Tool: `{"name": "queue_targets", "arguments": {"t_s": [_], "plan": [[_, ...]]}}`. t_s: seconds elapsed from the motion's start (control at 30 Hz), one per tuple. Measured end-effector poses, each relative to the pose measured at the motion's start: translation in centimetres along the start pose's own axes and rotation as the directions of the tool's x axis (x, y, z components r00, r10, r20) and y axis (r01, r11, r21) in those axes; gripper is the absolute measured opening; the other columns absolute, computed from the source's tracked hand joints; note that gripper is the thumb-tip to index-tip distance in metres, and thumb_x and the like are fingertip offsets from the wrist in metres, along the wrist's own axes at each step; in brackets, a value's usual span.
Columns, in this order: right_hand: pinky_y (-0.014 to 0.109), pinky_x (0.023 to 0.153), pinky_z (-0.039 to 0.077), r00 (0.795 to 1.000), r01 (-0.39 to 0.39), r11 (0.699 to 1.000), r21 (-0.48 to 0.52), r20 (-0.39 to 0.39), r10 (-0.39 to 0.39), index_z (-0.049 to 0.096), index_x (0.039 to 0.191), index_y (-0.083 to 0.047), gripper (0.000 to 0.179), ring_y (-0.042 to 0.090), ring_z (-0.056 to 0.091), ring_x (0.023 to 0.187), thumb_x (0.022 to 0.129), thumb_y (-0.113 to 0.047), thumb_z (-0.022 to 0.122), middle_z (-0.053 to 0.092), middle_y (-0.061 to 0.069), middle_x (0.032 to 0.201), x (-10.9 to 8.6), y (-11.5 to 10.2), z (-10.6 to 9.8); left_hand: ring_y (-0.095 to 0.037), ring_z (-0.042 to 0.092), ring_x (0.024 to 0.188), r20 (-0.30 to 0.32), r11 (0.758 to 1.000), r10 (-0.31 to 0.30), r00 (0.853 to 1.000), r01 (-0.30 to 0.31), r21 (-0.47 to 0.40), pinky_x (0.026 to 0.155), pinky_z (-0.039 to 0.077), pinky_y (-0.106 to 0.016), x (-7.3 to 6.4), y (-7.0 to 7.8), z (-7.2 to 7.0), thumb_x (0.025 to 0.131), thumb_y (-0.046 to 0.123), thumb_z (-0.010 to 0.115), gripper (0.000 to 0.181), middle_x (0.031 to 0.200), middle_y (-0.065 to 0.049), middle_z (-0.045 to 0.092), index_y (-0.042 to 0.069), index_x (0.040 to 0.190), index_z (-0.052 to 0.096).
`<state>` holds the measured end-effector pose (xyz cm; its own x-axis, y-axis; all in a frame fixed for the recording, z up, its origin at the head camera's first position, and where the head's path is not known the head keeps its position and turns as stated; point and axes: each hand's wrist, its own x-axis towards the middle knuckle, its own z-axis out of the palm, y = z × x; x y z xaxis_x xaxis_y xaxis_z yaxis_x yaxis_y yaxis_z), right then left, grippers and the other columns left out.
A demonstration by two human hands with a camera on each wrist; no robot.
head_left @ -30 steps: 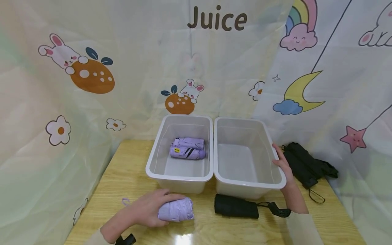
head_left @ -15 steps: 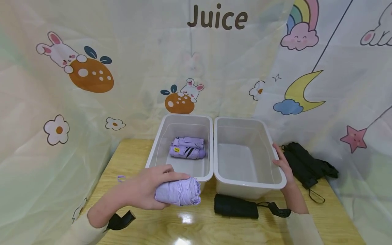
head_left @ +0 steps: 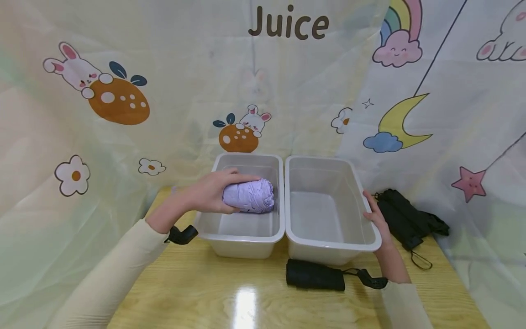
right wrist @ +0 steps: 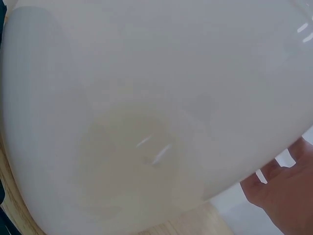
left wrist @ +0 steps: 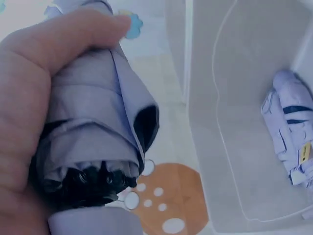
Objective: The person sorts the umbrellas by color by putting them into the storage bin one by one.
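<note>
My left hand grips a rolled lilac folding umbrella over the left white plastic bin. In the left wrist view, the thumb lies across its folded cloth, and black rib ends show beside the pale handle. Another lilac umbrella, with dark stripes and a yellow tag, lies inside that bin; from the head it is mostly hidden behind the held one. My right hand holds the right-side rim of the right white bin, fingertips at the rim's edge. Nothing lies inside this bin.
A black folded umbrella lies on the wooden table in front of the right bin. Another black umbrella, looser, with a wrist loop, lies right of it. A printed cloth backdrop stands close behind both bins.
My left hand has lifted the lilac umbrella from the table and carried it up and forward over the left bin. The right hand has stayed at the right bin's rim.
</note>
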<state>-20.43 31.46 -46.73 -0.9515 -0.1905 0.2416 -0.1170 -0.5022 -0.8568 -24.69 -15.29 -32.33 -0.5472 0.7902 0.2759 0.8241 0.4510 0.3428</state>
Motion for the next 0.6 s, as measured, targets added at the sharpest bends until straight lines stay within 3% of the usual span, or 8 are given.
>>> {"name": "queue_targets", "arguments": {"t_s": [0.3, 0.6], "plan": [[0.029, 0.083, 0.051, 1.0, 0.011, 1.0, 0.012, -0.003, -0.011, 0.005, 0.157, -0.012, 0.057, 0.015, 0.051, 0.109, 0.103, 0.002, 0.015, 0.033, 0.006, 0.144, 0.0, 0.2, -0.2, -0.014, 0.046, 0.089, 0.085, 0.988, -0.125, 0.988, 0.116, 0.104, 0.068, 0.045, -0.032, 3.8, -3.8, 0.9, 0.067, 0.025, 0.087, 0.093, 0.103, 0.005, 0.05, 0.045, 0.145, 0.04], [0.029, 0.082, 0.051, 1.0, 0.011, 1.0, 0.004, 0.004, -0.011, 0.005, 0.157, -0.013, 0.056, 0.015, 0.052, 0.109, 0.103, 0.002, 0.015, 0.033, 0.007, 0.143, 0.0, 0.5, -0.2, -0.017, 0.046, 0.091, 0.1, 0.966, -0.18, 0.979, 0.157, 0.205, 0.073, 0.044, -0.033, 5.6, -8.4, 4.2, 0.069, 0.023, 0.087, 0.088, 0.104, 0.003, 0.055, 0.04, 0.145, 0.045]]}}
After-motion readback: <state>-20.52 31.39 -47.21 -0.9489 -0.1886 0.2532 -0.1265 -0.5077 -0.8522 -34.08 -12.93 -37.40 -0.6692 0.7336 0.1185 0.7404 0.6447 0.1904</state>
